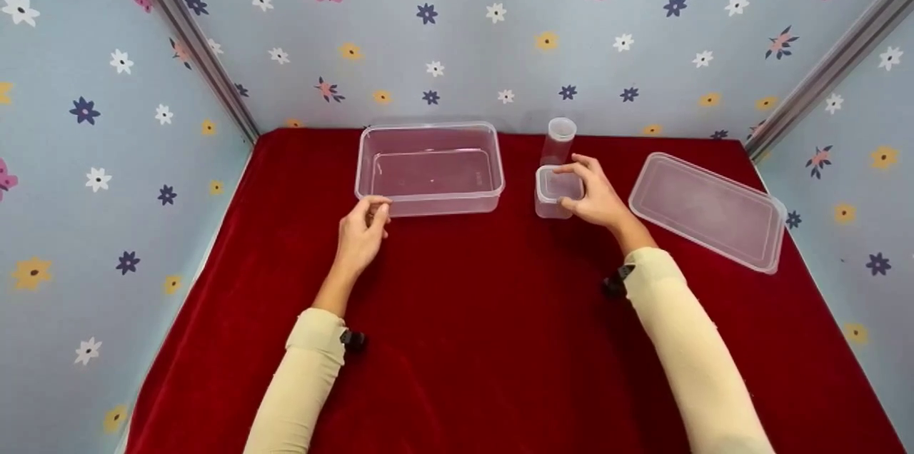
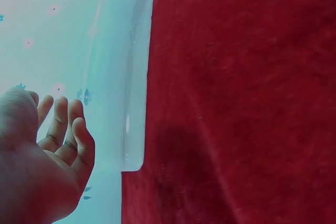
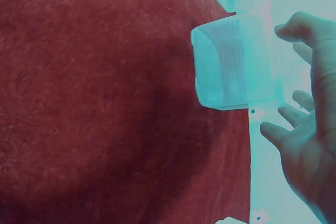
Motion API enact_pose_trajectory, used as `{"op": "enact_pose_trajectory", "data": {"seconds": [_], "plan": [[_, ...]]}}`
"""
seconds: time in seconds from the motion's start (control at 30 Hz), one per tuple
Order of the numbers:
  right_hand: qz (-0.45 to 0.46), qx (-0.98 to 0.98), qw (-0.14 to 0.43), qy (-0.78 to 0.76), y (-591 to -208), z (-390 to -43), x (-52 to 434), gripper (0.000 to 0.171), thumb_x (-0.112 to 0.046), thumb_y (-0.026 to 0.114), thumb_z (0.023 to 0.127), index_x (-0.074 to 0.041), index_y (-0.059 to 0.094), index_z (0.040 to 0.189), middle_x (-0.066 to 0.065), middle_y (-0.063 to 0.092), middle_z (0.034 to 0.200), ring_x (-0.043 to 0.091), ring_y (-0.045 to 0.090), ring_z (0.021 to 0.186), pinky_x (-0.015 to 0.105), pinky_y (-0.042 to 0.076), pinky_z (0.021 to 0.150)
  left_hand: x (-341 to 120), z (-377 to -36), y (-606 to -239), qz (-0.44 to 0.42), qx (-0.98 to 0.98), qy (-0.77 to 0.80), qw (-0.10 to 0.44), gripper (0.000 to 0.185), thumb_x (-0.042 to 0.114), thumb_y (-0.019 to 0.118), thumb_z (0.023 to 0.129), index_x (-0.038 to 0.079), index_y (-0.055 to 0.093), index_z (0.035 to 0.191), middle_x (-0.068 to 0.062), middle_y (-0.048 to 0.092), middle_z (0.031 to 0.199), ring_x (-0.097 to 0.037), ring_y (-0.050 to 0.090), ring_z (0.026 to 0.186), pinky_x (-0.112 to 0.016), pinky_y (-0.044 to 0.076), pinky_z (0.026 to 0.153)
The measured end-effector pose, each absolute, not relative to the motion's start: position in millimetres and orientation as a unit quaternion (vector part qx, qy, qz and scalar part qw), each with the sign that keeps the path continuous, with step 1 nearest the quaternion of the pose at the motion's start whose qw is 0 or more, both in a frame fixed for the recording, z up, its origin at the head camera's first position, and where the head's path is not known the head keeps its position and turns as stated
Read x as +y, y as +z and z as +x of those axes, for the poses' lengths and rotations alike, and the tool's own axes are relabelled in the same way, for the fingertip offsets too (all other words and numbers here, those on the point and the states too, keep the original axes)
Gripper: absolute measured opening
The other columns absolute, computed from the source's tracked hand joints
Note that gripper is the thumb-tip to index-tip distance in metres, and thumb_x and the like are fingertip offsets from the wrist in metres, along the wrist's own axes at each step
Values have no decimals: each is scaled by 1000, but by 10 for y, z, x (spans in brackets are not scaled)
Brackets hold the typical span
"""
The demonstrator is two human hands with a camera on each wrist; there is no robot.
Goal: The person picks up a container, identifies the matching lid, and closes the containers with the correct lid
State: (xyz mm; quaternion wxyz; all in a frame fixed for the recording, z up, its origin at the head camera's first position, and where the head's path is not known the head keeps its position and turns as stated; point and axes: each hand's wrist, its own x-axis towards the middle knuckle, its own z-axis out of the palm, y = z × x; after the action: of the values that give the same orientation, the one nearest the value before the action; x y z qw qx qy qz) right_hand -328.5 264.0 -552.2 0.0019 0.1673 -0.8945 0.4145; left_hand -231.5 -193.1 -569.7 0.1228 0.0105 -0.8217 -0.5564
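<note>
A large clear rectangular plastic container (image 1: 443, 205), without a lid on it, stands at the back of the red cloth. My left hand (image 1: 363, 233) is at its front left rim, fingers loosely bent. In the left wrist view, that hand (image 2: 58, 156) shows nothing pinched between thumb and fingers; whether it touches the rim I cannot tell. To the right stands a small clear lidded container (image 1: 551, 208). My right hand (image 1: 596, 197) hovers over its right side, thumb and fingers spread apart. The right wrist view shows the small container (image 3: 220, 66) beside the spread fingers.
Behind the small container stands a tall clear cylindrical container (image 1: 558, 147) with a cap. A large clear rectangular lid (image 1: 707, 211) lies flat at the right. Flower-patterned walls (image 1: 471, 26) border the red cloth (image 1: 457, 325) at the back and both sides.
</note>
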Motion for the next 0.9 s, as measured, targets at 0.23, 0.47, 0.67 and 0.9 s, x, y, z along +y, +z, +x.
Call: {"op": "enact_pose_trajectory", "data": {"seconds": [0.23, 0.47, 0.67, 0.9], "plan": [[168, -894, 8, 416, -5455, -3274, 2543, 55, -7, 81, 89, -1, 70, 143, 32, 41, 172, 51, 38, 164, 67, 32, 137, -2016, -2354, -5641, 22, -827, -542, 147, 19, 13, 67, 111, 5, 78, 125, -21, 74, 96, 5, 60, 65, -15, 50, 69], [169, -888, 10, 428, -5414, -3258, 2474, 53, -8, 82, 91, -2, 72, 142, 30, 43, 172, 49, 40, 163, 66, 33, 136, -2076, -2387, -5632, 64, -831, -522, 179, 26, 19, 71, 109, 10, 78, 132, -13, 80, 115, 1, 63, 89, -18, 47, 83], [176, -887, 26, 425, -5368, -3262, 2441, 51, -8, 82, 89, 0, 72, 139, 31, 45, 170, 49, 42, 162, 66, 35, 134, -2107, -2436, -5594, 63, -829, -519, 200, 28, 16, 71, 107, 9, 77, 133, -16, 80, 121, -10, 67, 98, -31, 52, 90], [193, -881, 40, 429, -5312, -3250, 2339, 50, -8, 82, 88, 0, 74, 137, 28, 49, 169, 47, 43, 161, 65, 34, 135, -2129, -2492, -5552, 55, -818, -531, 215, 27, 14, 69, 107, 7, 77, 132, -17, 80, 122, -20, 69, 101, -30, 52, 94]]}}
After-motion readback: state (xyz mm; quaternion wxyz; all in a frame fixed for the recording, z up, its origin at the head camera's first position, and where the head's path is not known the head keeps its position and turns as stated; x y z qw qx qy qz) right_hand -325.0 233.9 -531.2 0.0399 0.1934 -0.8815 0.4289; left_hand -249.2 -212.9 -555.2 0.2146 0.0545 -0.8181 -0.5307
